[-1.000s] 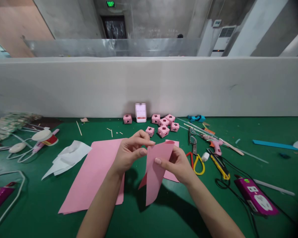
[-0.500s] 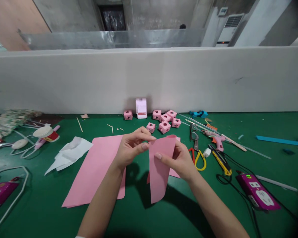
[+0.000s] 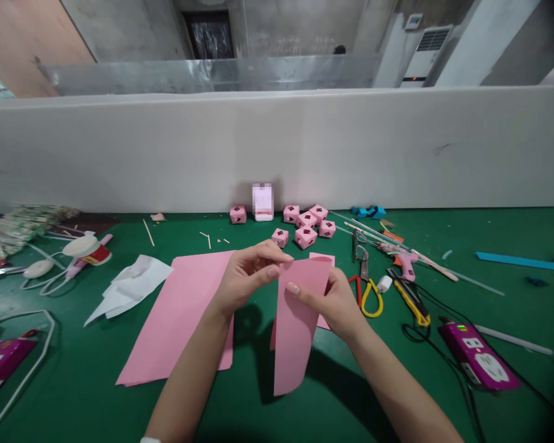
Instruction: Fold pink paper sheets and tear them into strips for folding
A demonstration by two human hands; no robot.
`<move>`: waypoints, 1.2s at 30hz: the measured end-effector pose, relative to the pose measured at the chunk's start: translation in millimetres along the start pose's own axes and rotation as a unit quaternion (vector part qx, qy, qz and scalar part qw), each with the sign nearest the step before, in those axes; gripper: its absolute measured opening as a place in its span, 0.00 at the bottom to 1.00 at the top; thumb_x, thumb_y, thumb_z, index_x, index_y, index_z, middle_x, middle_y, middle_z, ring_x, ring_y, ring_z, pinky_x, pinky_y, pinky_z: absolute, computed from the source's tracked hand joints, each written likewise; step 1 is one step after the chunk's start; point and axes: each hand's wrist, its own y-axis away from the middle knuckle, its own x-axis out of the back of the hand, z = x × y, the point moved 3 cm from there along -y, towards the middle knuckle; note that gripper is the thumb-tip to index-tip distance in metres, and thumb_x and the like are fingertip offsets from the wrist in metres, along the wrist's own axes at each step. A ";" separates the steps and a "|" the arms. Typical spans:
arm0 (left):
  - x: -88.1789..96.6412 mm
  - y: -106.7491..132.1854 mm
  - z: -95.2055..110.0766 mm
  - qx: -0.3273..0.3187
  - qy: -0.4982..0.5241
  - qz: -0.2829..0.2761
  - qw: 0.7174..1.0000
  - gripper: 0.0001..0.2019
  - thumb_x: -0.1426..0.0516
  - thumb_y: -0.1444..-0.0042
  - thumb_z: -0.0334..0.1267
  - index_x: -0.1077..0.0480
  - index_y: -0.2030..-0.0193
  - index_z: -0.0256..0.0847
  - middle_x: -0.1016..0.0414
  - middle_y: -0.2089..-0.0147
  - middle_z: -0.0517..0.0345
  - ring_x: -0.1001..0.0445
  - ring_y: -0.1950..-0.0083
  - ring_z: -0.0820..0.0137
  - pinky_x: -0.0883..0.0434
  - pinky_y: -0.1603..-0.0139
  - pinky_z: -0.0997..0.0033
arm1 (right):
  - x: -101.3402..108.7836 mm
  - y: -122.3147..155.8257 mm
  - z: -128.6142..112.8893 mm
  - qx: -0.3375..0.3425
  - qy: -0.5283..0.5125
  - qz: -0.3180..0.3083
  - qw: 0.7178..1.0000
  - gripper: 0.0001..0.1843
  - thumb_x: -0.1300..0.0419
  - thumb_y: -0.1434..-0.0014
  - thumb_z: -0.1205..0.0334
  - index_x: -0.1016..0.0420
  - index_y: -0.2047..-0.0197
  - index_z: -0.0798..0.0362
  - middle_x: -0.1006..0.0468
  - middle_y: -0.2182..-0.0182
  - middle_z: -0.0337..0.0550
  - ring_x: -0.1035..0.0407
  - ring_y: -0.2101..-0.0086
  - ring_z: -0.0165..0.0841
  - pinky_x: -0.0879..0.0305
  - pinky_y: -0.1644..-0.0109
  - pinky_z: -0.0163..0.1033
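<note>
A pink sheet is up in the air above the green counter, bent over on itself between the two hands, and the step in hand looks like bringing its edges together for a fold. The right hand has a firm grip on it, thumb flat on the front face and the other fingers behind. The left hand is at the upper left corner: the index fingertip touches it, but whether the thumb also closes on the paper I cannot tell. As I judge it, the next move calls for lining up the top corners before any pressing, since the bend at the right is round and uncreased and a rear flap shows past the lower left edge.

As for counts: seven pink paper cubes, one to the left of the propped phone and six to its right. One stack of pink paper lies by the left forearm, too closely layered to count, and one pink piece lies partly behind the right hand. There is one pair of scissors, one yellow-and-black cutter, one glue gun, one paper cup and two magenta power strips
</note>
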 end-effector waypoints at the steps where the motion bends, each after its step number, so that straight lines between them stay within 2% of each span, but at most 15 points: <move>1: -1.0 0.1 0.1 0.002 -0.001 -0.003 1.000 0.08 0.35 0.44 0.42 0.19 0.58 0.48 0.30 0.67 0.56 0.32 0.61 0.68 0.34 0.60 0.68 | -0.3 0.7 0.4 -0.006 -0.004 0.000 1.000 0.17 0.29 0.49 0.49 0.19 0.61 0.53 0.20 0.69 0.42 0.29 0.71 0.32 0.32 0.70 0.34; 6: -2.9 0.6 -1.0 0.005 -0.003 -0.023 1.000 0.07 0.36 0.43 0.41 0.19 0.57 0.48 0.28 0.65 0.56 0.32 0.60 0.68 0.34 0.58 0.68 | 0.3 2.3 2.8 -0.030 -0.033 0.009 0.999 0.17 0.28 0.49 0.49 0.18 0.63 0.54 0.21 0.71 0.42 0.30 0.72 0.31 0.33 0.70 0.34; 15: -1.9 1.9 -1.7 0.004 -0.010 -0.037 0.999 0.07 0.36 0.42 0.41 0.19 0.56 0.49 0.28 0.64 0.56 0.31 0.59 0.68 0.33 0.58 0.68 | -1.8 3.4 -6.3 -0.033 -0.053 0.000 0.998 0.13 0.28 0.50 0.54 0.17 0.65 0.54 0.22 0.72 0.40 0.31 0.73 0.29 0.33 0.70 0.31; 20: -2.4 2.1 3.9 0.012 -0.055 -0.008 0.998 0.10 0.36 0.42 0.41 0.21 0.53 0.49 0.26 0.61 0.56 0.30 0.59 0.70 0.31 0.58 0.72 | 1.4 3.4 -3.6 -0.025 -0.048 0.026 0.998 0.13 0.26 0.52 0.56 0.17 0.64 0.54 0.20 0.71 0.41 0.29 0.73 0.30 0.32 0.71 0.32; 23: -3.9 2.5 8.3 0.021 -0.104 0.024 0.994 0.08 0.36 0.41 0.39 0.22 0.55 0.47 0.24 0.59 0.57 0.27 0.58 0.70 0.29 0.56 0.72 | 4.3 2.2 -6.1 0.007 -0.005 0.070 0.997 0.12 0.29 0.49 0.54 0.18 0.65 0.54 0.19 0.72 0.42 0.28 0.73 0.31 0.32 0.72 0.32; 27: -10.6 4.7 16.0 0.003 -0.196 0.059 0.979 0.03 0.36 0.41 0.35 0.22 0.61 0.44 0.23 0.63 0.59 0.26 0.61 0.72 0.29 0.57 0.72 | 4.3 3.5 -14.6 0.089 0.084 0.117 0.986 0.09 0.31 0.45 0.56 0.18 0.66 0.53 0.20 0.73 0.40 0.28 0.73 0.31 0.33 0.73 0.31; 31: -20.0 7.9 25.3 -0.051 -0.236 0.064 0.968 0.03 0.36 0.43 0.31 0.21 0.62 0.44 0.23 0.65 0.59 0.26 0.63 0.72 0.29 0.59 0.70 | 0.5 7.1 -21.4 0.155 0.129 0.110 0.973 0.05 0.33 0.43 0.60 0.19 0.65 0.52 0.20 0.72 0.39 0.28 0.73 0.30 0.33 0.71 0.32; 36: -21.3 9.9 32.1 -0.086 -0.276 0.079 0.954 0.05 0.35 0.44 0.30 0.20 0.63 0.45 0.21 0.66 0.60 0.26 0.63 0.71 0.29 0.61 0.70 | 1.1 8.2 -22.1 0.175 0.106 0.094 0.974 0.04 0.34 0.42 0.61 0.20 0.62 0.49 0.20 0.69 0.38 0.28 0.70 0.29 0.31 0.68 0.32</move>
